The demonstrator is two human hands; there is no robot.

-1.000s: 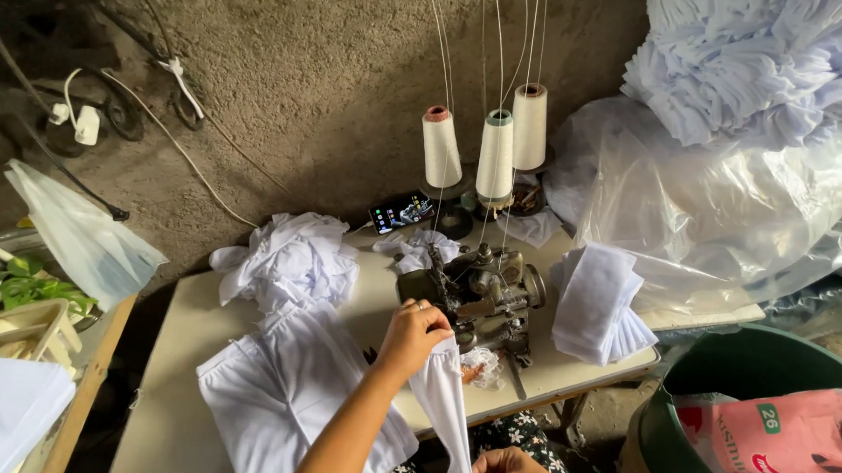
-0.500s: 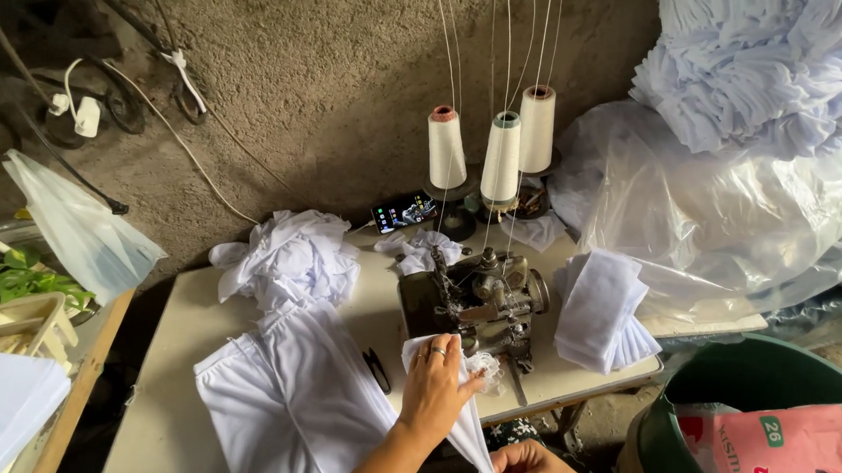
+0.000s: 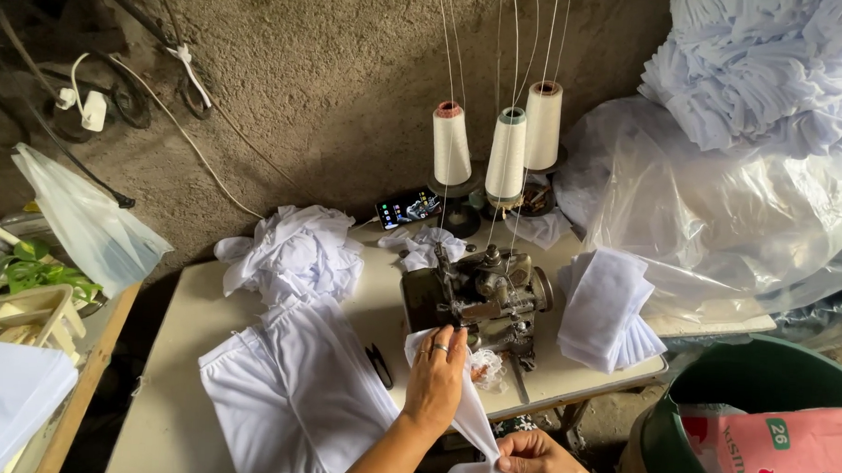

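While the left hand point(image 3: 435, 377) lies flat, fingers together, on a narrow white fabric strip point(image 3: 466, 411), the right hand point(image 3: 544, 460) pinches the strip's near end, closed around a bunched fold at the bottom edge of the view. Both hands hold the same piece; neither is empty.

Location: the strip runs from the front of the overlock sewing machine point(image 3: 479, 299), at the middle of the bench point(image 3: 174, 349), down and off the near bench edge toward the person. Long axis: diagonal, far end up-left at the machine's presser area, near end down-right in the right hand. Judged reason for the grip: the flat palm keeps the far end pressed and aligned at the machine, while the pinch keeps the length taut and straight.

Surroundings: a larger white garment point(image 3: 285, 400) lies spread left of the strip, with small black snips point(image 3: 379, 364) between garment and machine. A crumpled white cloth heap point(image 3: 294, 255) sits behind it. A stack of folded white pieces point(image 3: 605, 308) rests right of the machine, within reach. Three thread cones point(image 3: 506, 156) stand behind the machine, threads rising straight up out of view. A phone point(image 3: 408, 208) lies by the cones. A green tub point(image 3: 771, 370) stands at lower right, off the bench.
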